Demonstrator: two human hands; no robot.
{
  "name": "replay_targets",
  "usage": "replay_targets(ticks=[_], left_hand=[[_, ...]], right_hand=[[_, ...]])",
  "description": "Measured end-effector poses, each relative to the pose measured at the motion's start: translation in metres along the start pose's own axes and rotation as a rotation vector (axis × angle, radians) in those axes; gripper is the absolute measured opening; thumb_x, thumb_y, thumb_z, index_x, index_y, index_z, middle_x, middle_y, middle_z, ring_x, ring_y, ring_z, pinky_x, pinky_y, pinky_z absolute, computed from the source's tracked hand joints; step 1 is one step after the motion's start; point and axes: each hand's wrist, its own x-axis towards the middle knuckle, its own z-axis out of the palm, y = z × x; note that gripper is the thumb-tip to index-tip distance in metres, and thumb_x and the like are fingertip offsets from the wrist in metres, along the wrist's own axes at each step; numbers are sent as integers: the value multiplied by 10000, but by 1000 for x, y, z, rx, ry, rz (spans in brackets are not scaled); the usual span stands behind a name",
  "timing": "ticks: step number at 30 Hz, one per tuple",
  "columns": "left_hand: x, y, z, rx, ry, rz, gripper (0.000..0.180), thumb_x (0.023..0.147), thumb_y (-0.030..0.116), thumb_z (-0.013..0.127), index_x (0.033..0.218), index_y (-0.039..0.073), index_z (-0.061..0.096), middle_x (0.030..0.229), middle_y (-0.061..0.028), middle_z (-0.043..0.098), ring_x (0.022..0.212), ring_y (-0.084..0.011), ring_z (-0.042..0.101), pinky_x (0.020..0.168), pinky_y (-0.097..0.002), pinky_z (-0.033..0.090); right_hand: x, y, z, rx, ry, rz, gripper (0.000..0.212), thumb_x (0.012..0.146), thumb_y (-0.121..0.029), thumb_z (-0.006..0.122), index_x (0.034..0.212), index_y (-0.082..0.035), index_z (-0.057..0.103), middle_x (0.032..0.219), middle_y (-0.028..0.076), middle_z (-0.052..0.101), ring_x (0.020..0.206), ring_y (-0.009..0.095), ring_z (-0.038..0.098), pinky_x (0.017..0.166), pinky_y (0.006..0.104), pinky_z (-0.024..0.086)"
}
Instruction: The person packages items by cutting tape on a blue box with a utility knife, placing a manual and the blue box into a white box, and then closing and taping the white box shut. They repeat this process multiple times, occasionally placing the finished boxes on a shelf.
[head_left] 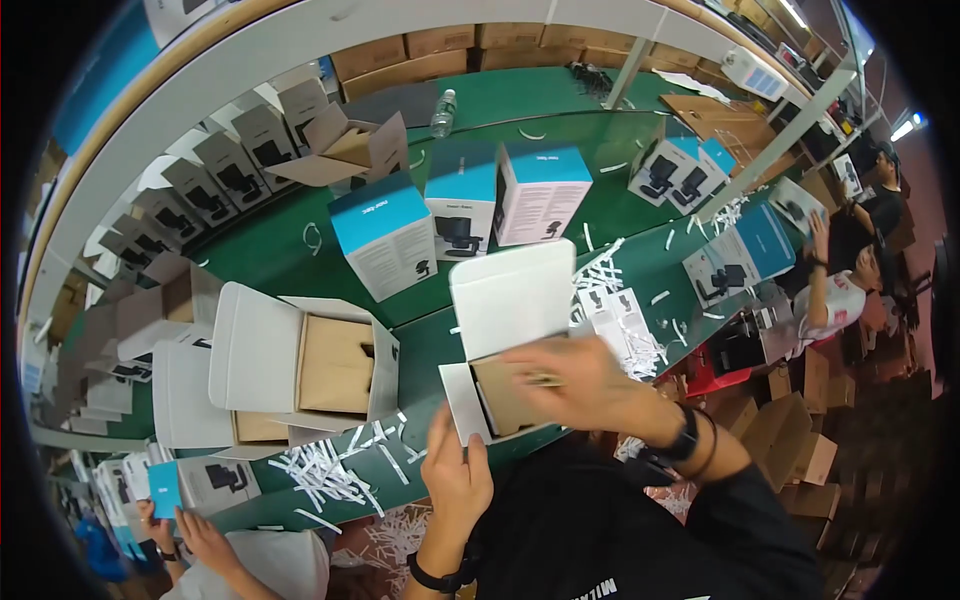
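An open white carton [512, 300] stands at the table's front edge before me, its lid raised at the back. Inside it lies a brown cardboard insert [500, 395]. My left hand [455, 480] grips the carton's near left side, thumb and fingers about the side flap. Over the insert is my right hand [580, 385], smeared by motion with its fingers bent. A small tan bit shows near those fingers, too blurred to name. Left of this carton stand open white boxes [258, 345] with brown inserts.
Blue-topped printed boxes [385, 240] stand behind the carton. Paper strips [325, 475] and small leaflets [620, 320] lie on the green table [430, 340]. A clear bottle [443, 113] stands farther back. Co-workers handle boxes at lower left [205, 540] and far right [818, 240].
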Motion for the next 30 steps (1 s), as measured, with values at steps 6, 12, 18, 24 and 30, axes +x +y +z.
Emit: replay_targets(ticks=[6,12,18,24,30], left_hand=[[15,-6,11,-116,-57,-3,586,906,67,575,1461,-76,455,1561,-287,370,1424,-456,394,1183,-460,307],[16,33,55,293,-376,421,715,900,292,695,1456,-85,449,1576,-297,366,1445,-461,386,1168,-556,305],[20,24,84,577,-482,460,842,863,486,733,1436,-73,474,1562,-290,395,1448,-454,388,1167,-563,305],[13,20,96,636,-340,492,872,845,565,716,1420,-56,503,1522,-269,463,1421,-445,433,1152,-551,326],[13,20,95,651,-292,479,854,854,571,710,1416,-43,519,1511,-252,487,1411,-431,453,1144,-545,338]], right_hand=[[-92,51,-37,216,280,612,270,852,-122,800,1037,-49,616,735,10,625,655,78,582,609,254,505],[-103,63,8,366,45,782,408,799,-198,838,1033,-65,531,811,-1,573,684,112,562,622,292,475],[-104,96,-17,307,-25,764,369,808,-183,762,1022,-40,497,723,136,584,680,299,628,635,384,493],[-110,113,-40,201,-126,541,262,884,-110,619,1106,-21,513,753,176,632,690,352,654,637,411,509],[-90,94,-69,213,-368,579,366,948,-151,569,1295,-35,581,766,213,674,737,389,689,670,449,528]])
